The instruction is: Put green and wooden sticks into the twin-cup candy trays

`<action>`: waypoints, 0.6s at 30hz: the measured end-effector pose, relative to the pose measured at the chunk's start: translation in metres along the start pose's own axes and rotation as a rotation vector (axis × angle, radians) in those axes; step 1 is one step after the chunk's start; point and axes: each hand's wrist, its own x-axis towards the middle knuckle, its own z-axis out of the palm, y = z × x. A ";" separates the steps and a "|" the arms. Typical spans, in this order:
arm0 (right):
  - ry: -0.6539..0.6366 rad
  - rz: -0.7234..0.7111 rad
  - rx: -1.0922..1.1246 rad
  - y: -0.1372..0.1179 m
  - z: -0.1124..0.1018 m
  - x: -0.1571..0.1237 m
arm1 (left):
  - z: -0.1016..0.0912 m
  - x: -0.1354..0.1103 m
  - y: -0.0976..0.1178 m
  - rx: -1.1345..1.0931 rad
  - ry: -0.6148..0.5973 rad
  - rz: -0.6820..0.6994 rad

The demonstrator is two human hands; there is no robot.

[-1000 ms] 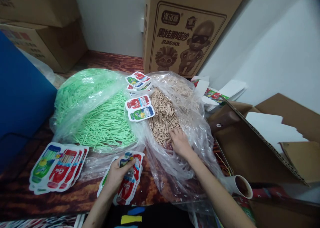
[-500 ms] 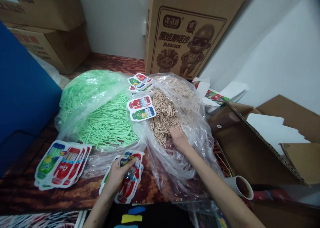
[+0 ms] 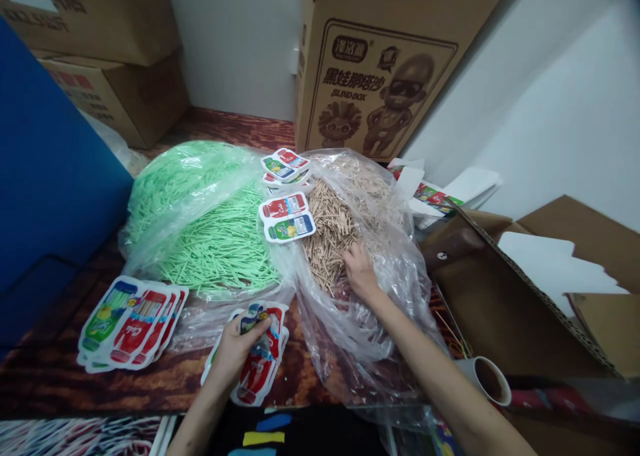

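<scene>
My left hand (image 3: 239, 345) grips a bottle-shaped candy card (image 3: 260, 369) with green and red halves, thumb on its front, above the table's near edge. More cards show under it. My right hand (image 3: 360, 271) reaches into the plastic bag of thin brown candy sticks (image 3: 325, 239); its fingers are closed, and what lies between them is hidden. Left of that bag lies another bag of light green candy sticks (image 3: 225, 236). A fanned stack of filled cards (image 3: 133, 323) rests at the left. Several cards (image 3: 287, 217) lie between the two bags.
A tall printed carton (image 3: 380, 76) stands behind the bags, and stacked cartons (image 3: 115, 76) at the back left. On the right are an open cardboard box (image 3: 515, 303), a paper cup (image 3: 487, 379) and folded printed cards (image 3: 435, 196). A blue panel (image 3: 55, 189) borders the left.
The view has shifted slightly, moving the scene a little to the right. My right hand stays in the brown sticks with a small shift of its fingers; my left hand keeps hold of the card.
</scene>
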 end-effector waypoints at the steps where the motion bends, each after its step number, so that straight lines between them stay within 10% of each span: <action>1: 0.027 0.051 0.062 0.000 -0.003 0.003 | 0.000 0.000 0.000 0.003 0.003 0.004; 7: 0.071 0.467 0.867 -0.007 -0.015 0.019 | 0.001 -0.001 0.000 0.029 -0.006 0.001; 18: 0.183 0.621 1.191 -0.052 -0.005 -0.035 | 0.009 -0.008 0.008 0.027 -0.014 -0.016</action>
